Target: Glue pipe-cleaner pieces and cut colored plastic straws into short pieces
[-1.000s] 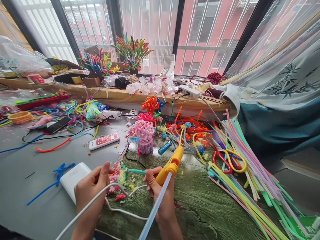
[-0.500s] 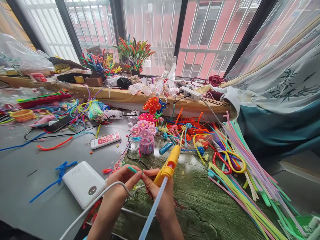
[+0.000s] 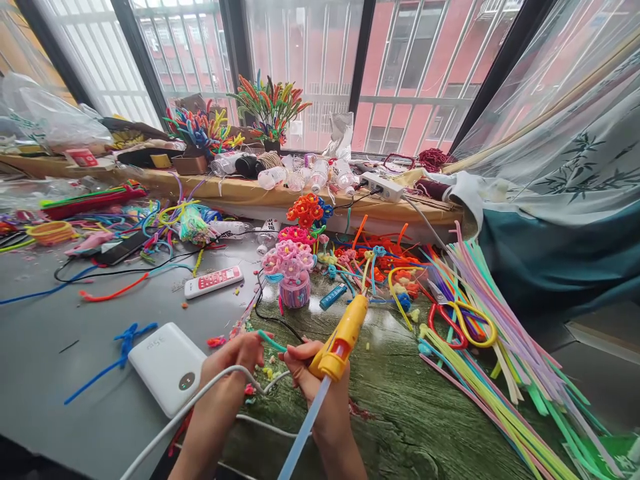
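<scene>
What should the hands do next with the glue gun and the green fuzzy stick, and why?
Probably tilt the glue gun so its nozzle meets the teal fuzzy stick. The left hand pinches one end of that stick, the right hand grips the gun, but the nozzle points away from the stick, so glue could not reach it.

My left hand and my right hand are bare, and both forearms are uncovered up to the lower picture edge.
</scene>
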Motion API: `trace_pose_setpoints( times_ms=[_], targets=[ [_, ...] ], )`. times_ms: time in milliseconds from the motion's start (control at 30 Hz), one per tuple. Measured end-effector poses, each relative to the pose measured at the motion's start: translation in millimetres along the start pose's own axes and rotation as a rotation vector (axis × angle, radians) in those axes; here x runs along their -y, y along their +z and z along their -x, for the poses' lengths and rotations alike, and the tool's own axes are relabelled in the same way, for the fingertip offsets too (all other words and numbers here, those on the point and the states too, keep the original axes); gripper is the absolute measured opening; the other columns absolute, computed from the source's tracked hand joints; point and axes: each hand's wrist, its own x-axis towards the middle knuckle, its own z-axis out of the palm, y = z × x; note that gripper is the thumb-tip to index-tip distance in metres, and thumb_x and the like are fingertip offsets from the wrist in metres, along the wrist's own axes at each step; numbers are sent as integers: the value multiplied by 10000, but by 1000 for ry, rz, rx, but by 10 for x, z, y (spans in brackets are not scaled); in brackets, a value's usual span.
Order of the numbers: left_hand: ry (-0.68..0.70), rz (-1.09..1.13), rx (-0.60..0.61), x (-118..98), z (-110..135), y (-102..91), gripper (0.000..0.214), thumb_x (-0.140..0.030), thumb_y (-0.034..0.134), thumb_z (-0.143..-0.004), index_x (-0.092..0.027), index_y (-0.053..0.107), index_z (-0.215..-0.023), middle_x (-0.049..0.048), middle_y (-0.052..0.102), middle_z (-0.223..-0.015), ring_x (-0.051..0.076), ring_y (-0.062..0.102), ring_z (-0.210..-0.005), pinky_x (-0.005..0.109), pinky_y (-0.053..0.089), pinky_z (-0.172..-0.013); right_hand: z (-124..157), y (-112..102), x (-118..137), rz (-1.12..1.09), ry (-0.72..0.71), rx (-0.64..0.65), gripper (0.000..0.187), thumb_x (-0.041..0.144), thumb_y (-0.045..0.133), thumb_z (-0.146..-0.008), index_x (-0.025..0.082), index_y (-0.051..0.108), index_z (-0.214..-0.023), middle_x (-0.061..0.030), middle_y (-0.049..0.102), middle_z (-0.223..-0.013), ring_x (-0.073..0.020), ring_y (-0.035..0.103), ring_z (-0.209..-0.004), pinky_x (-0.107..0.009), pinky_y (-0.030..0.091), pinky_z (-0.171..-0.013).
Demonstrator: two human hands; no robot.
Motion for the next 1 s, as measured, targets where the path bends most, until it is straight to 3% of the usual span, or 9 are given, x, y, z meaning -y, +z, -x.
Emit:
trace_pose_setpoints(
  times_ms=[100, 200, 267, 333, 433, 567, 733, 833, 1000],
  targets=[
    [39, -54, 74, -15, 19, 97, 353, -481, 826, -558, -182, 706, -700, -14, 611, -568, 132, 513, -533, 182, 367, -414, -1, -3, 33, 23, -48, 5, 191, 350, 811, -657, 187, 723, -612, 3, 642, -563, -101, 505, -456, -288, 500, -577],
    [-30, 114, -115, -51, -21, 126, 367, -461, 851, -512, -173, 689, -672, -34, 595, -532, 92, 461, -480, 158, 345, -403, -6, -20, 16, 45, -70, 29, 150, 298, 814, -655, 193, 720, -605, 34, 619, -533, -82, 499, -446, -326, 511, -736],
    [-55, 267, -291, -72, -58, 80, 430, -476, 869, -455, -171, 697, -704, -42, 596, -543, 77, 443, -463, 143, 339, -379, -9, -31, -22, 22, -33, 35, 169, 313, 816, -658, 189, 714, -606, 37, 601, -527, -76, 482, -437, -292, 500, -652],
    [-36, 320, -351, -81, -72, 13, 479, -543, 844, -468, -166, 708, -730, -30, 610, -568, 93, 467, -471, 156, 360, -362, -10, -37, -60, -28, 18, 25, 210, 360, 823, -651, 184, 712, -622, 20, 608, -556, -85, 484, -448, -236, 433, -492],
    [-36, 162, -146, -58, -25, -36, 521, -654, 733, -584, -153, 712, -723, -8, 593, -529, 122, 473, -443, 204, 381, -359, -3, -35, -74, -90, 78, 40, 240, 389, 827, -652, 180, 711, -675, 5, 633, -600, -85, 498, -463, -198, 360, -418],
    [22, -10, 117, -2, 73, 66, 361, -504, 772, -651, -162, 690, -734, -49, 495, -514, 90, 396, -483, 178, 317, -427, 8, -15, -1, -106, 82, 91, 246, 385, 811, -681, 164, 706, -711, 18, 613, -569, -61, 453, -444, -179, 347, -414],
    [81, 111, -41, -35, 51, 175, 301, -462, 698, -755, -183, 617, -680, -41, 528, -613, 106, 457, -599, 179, 386, -548, -25, -17, 70, -57, 135, 45, 377, 444, 826, -628, 142, 703, -819, -15, 657, -621, -80, 485, -462, -194, 381, -427],
    [117, 175, -35, -89, -9, 117, 286, -481, 655, -785, -200, 623, -748, -20, 619, -704, 126, 519, -639, 205, 440, -607, -49, -100, 53, 11, 159, 19, 401, 497, 812, -617, 142, 646, -705, -7, 619, -560, -76, 437, -424, -206, 352, -411],
    [218, -64, -25, -151, -70, 15, 279, -486, 683, -767, -210, 664, -806, -36, 590, -643, 119, 503, -618, 179, 404, -549, -14, -289, 37, 186, 120, 0, 388, 484, 732, -699, 177, 521, -591, 56, 441, -500, -84, 362, -465, -223, 287, -450]
  ],
)
